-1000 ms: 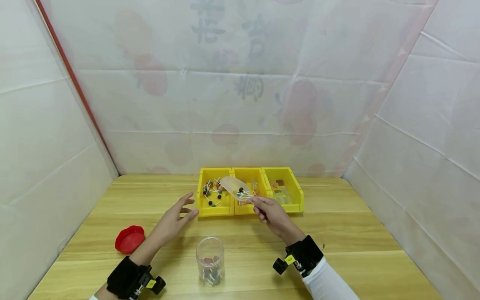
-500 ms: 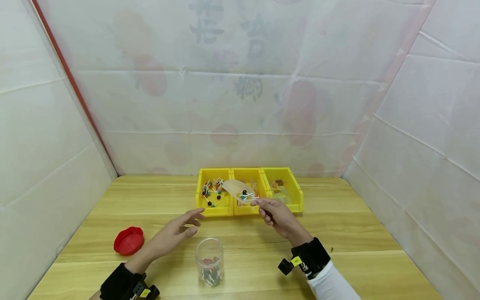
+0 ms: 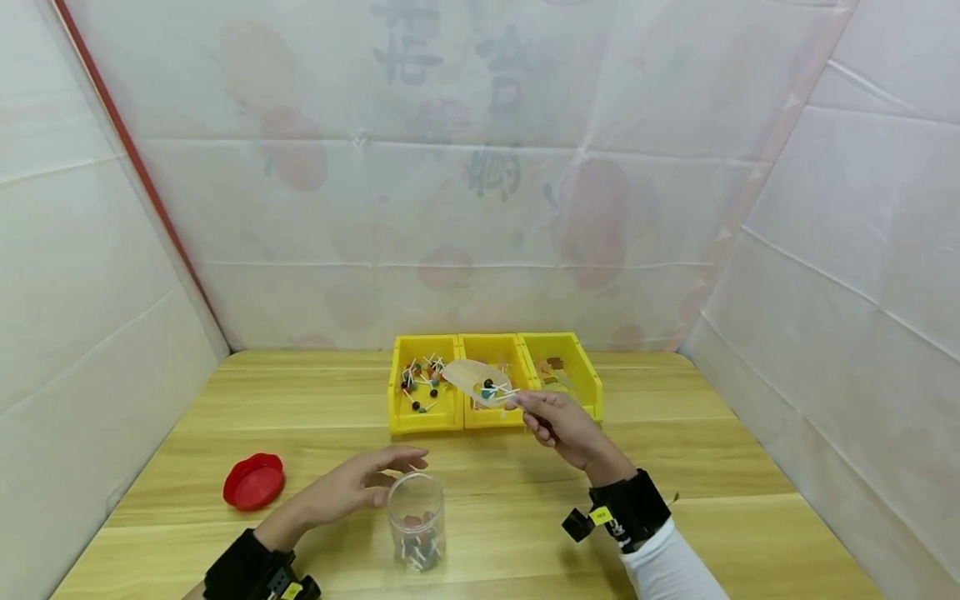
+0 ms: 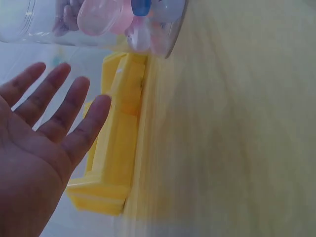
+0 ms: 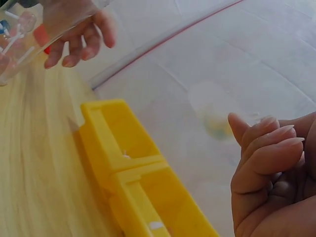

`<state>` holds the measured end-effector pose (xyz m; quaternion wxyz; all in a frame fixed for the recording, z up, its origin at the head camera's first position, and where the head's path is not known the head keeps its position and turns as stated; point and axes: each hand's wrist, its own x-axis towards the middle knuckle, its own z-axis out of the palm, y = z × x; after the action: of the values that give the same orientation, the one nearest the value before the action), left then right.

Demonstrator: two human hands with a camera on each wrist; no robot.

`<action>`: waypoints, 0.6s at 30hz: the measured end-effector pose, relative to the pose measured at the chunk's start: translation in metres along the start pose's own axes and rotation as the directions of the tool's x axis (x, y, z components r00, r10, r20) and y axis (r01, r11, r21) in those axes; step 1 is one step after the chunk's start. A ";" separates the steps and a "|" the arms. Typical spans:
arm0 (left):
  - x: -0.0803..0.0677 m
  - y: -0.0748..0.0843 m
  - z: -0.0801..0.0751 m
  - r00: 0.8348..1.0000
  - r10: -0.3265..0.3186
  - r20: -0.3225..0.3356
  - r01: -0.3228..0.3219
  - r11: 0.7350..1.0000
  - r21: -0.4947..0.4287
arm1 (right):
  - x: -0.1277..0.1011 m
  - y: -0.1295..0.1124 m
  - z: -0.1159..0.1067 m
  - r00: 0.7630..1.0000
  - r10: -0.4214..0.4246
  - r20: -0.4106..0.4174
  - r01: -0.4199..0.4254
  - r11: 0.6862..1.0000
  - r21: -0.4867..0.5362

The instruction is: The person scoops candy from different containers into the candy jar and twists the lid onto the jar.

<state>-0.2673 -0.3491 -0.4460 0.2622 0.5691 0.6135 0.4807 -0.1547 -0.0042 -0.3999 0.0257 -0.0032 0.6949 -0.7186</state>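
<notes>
"On the surface (image 3: pixel 495 521), what surrounds the grips?"

"Clear jar (image 3: pixel 417 521), just beside the left grip (image 3: pixel 356 490): released, fingers extended. Shallow red dish (image 3: pixel 254 482): farther left."

"Right grip (image 3: pixel 564 427)?"

"Pinching the translucent scoop (image 3: pixel 461 375), lollipops (image 3: pixel 488 384) aboard. Seen from the head, it blocks part of the middle yellow bin (image 3: pixel 483 420)."

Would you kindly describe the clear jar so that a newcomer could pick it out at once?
On the wooden table, look to the near side of the three yellow bins. There the jar stands upright, beside the left hand and right of the red dish. Unlike the bins and the dish, it is see-through, showing lollipops inside.
</notes>
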 end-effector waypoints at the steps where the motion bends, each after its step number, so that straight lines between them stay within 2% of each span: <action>1: 0.000 0.000 0.000 1.000 -0.001 0.012 0.001 1.000 -0.010 | -0.001 -0.001 0.000 1.000 -0.003 0.005 0.003 1.000 -0.001; 9: 0.002 0.001 0.005 0.997 -0.004 0.079 0.009 0.998 -0.057 | -0.007 -0.008 -0.003 0.996 -0.023 0.083 0.025 0.999 -0.025; 18: 0.006 0.009 0.012 0.994 -0.095 0.053 0.095 0.996 0.005 | -0.011 -0.014 -0.005 0.986 -0.045 0.161 0.048 0.999 -0.013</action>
<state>-0.2545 -0.3409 -0.4415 0.3004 0.5524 0.6330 0.4516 -0.1449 0.0021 -0.3859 0.0648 -0.0775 0.6964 -0.7105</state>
